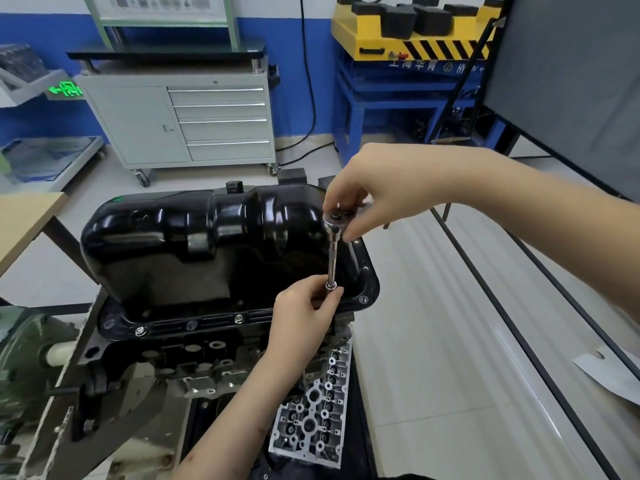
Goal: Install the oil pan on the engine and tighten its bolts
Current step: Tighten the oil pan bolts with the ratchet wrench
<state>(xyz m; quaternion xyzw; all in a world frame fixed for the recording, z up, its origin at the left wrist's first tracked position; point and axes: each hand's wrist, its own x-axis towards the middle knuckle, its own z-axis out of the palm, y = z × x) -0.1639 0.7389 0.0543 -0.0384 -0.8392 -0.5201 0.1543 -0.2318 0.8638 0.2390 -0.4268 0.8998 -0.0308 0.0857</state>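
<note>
Nearest the camera, a bare aluminium cylinder head (313, 407) was seen lying below the work, its bores and valve seats facing up. Just above it, the engine block (180, 362) was mounted upside down on a stand, and the glossy black oil pan (194, 244) was seated on top of it, flange down. Several bolts (140, 330) were visible along the near edge of the flange, and more at the right-hand corner.

The left hand (304, 306) was curled round the lower end of a chrome extension bar (331, 261), which was pinched between fingers and thumb at the pan's near right flange; the socket and the bolt beneath it were hidden by that hand. The bar stood nearly upright. At its top, the round head of a ratchet (335, 221) was gripped from above by the right hand (377, 192), whose fingers were closed round it.

Farther back, a grey wheeled tool cabinet (180, 123) with drawers was placed against a blue and white wall, and a yellow and blue lift stand (408, 46) carrying black foam blocks stood to its right.
</note>
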